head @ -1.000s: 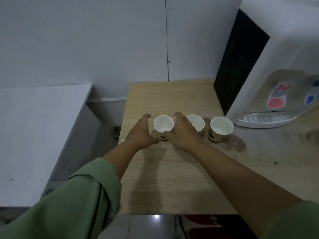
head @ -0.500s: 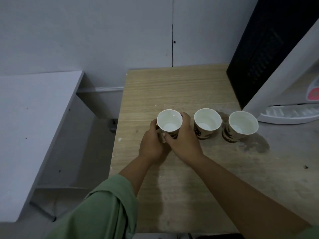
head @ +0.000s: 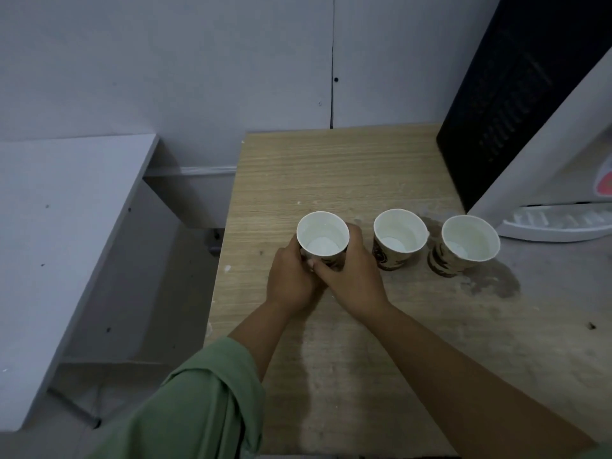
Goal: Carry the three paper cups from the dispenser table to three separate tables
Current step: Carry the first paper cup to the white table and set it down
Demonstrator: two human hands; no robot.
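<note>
Both hands clasped the leftmost paper cup (head: 323,234): left hand (head: 291,279) wrapped round its left side, right hand (head: 351,276) round its right and near side, fingers meeting in front of the cup. Whether its base touched the dispenser table (head: 331,170) could not be told. Cup upright, mouth open, white inside. To its right stood the middle paper cup (head: 399,238), just beside the right hand's knuckles, and further right the third paper cup (head: 468,244), both upright on the table, apart from each other. A dark stain (head: 496,279) lay under and near the third cup. Water dispenser (head: 543,167) at far right, drip tray (head: 559,223) just right of the third cup. Green sleeve (head: 198,409) on the left arm. White table (head: 59,226) at left, separated by a gap.
</note>
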